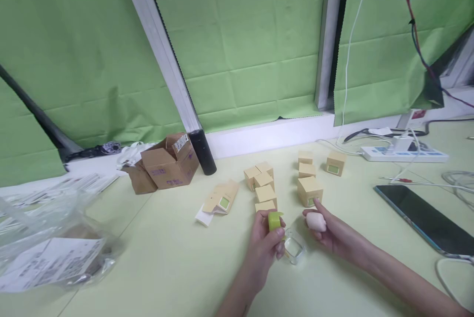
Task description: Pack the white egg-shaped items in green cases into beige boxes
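My left hand [265,244] is closed around a small yellow-green plastic piece [274,221], held upright between thumb and fingers. Just right of it, a clear, rounded-square container [294,248] sits on the table, close to my left fingertips. My right hand [331,233] holds a small, soft-looking white lump [316,221] in its curled fingers; I cannot tell what it is. Beyond my hands stand small tan boxes, several in a left cluster [263,178] and a few in a right row [309,189], some with a green window. One flattened tan box [221,197] lies farther left with white paper under it.
An opened brown cardboard box [170,161] and a black cylinder [202,152] stand at the back left. Clear plastic bags [55,253] with printed labels lie at the left. On the right are a dark phone [425,218], cables and a white power strip [405,154].
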{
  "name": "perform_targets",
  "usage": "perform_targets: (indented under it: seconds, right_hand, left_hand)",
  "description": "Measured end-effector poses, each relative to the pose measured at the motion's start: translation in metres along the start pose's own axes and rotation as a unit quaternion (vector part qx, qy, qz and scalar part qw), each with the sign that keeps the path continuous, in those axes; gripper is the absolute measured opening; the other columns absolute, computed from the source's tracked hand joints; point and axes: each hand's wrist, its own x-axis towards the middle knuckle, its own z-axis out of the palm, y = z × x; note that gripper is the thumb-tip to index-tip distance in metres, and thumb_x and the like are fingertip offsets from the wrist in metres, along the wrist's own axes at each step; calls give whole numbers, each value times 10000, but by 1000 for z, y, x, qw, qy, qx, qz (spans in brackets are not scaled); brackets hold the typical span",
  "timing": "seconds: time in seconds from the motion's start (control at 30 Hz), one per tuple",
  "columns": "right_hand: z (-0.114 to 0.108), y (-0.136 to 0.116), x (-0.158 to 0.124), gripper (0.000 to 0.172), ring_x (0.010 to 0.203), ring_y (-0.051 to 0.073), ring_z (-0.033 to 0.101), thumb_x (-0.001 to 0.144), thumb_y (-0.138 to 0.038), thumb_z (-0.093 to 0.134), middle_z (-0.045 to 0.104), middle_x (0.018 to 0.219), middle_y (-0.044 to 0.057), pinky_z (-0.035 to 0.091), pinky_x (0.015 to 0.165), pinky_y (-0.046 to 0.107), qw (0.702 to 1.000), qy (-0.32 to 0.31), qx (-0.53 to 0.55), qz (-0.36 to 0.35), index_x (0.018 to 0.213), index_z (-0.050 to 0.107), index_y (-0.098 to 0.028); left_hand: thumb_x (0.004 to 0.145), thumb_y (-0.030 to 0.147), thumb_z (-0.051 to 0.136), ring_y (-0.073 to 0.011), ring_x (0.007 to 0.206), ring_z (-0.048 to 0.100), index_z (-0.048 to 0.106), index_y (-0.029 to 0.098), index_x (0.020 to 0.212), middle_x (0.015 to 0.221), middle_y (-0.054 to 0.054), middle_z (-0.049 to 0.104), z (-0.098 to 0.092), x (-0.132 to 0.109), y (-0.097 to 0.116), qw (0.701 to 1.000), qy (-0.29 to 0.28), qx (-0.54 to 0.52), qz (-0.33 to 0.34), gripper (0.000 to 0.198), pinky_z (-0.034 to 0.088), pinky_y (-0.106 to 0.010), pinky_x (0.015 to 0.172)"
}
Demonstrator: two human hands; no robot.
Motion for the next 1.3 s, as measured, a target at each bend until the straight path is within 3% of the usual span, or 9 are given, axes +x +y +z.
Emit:
perform_targets:
  seconds: [0.13,0.3,0.47,0.57,0.67,0.77,0.9,1.1,1.3]
  right_hand:
    - [4,-4,-2,206,458,79,474,841,-303,501,538,617,-25,461,424,189,999,-21,11,-48,689,553,-174]
    - [4,-7,1,87,626,114,576,817,-251,581,614,760,20,509,608,211,998,-45,24,-42,778,556,-178]
    - [0,1,1,253,478,92,468,861,-428,513,552,601,-22,413,462,179,997,-77,19,-22,949,575,-199]
    - [-2,2,1,306,466,105,424,875,-450,436,526,588,-23,389,455,204,996,-89,-6,-25,925,592,-192]
    - [0,-1,-1,255,520,114,439,868,-389,440,565,676,-11,424,538,227,993,-79,-36,-78,835,598,-192]
    - [10,-4,-9,260,726,154,534,854,-419,508,620,824,24,451,722,256,988,-79,-71,-114,851,611,-180]
    - [27,-3,-25,269,1016,211,531,833,-425,565,633,949,49,411,902,309,987,-113,-56,-101,924,618,-177]
    - [33,0,-34,359,1041,234,562,819,-479,560,649,1040,62,453,879,332,991,-120,-19,-51,1022,613,-188]
    - [33,3,-35,423,1187,211,475,880,-479,461,570,1242,51,393,974,321,988,-146,-4,-54,1199,555,-217]
  left_hand:
    - [694,292,663,-27,517,385,432,199,881,872,11,494,2,-2,-1,1000,7,-1,6,311,298,-202,490]
    - [700,308,653,-41,527,426,446,192,914,913,-11,504,0,0,-2,1000,-4,-1,20,320,341,-217,499]
    - [693,354,654,-76,556,478,458,191,1032,969,-53,534,1,0,-2,999,-33,9,24,424,372,-248,516]
    - [668,359,680,-78,551,482,468,193,1023,953,-51,546,2,-1,-2,999,-32,12,15,445,376,-252,523]
    - [693,356,666,-88,583,494,472,192,1035,973,-64,566,1,0,-4,999,-29,15,21,426,393,-251,540]
    - [706,323,666,-130,715,550,490,189,1042,1077,-98,575,0,1,-8,996,-40,68,50,402,447,-277,641]
    - [696,185,651,-235,1076,519,496,198,1116,1252,-122,496,3,-3,-9,966,-87,220,107,448,425,-356,894]
    - [651,97,624,-258,1280,327,512,262,1167,1343,-80,387,9,-9,-7,868,-102,455,169,553,290,-416,1061]
    - [635,101,643,-246,1229,371,504,244,1182,1248,-93,378,6,-6,-13,876,-74,447,164,582,355,-376,1024]
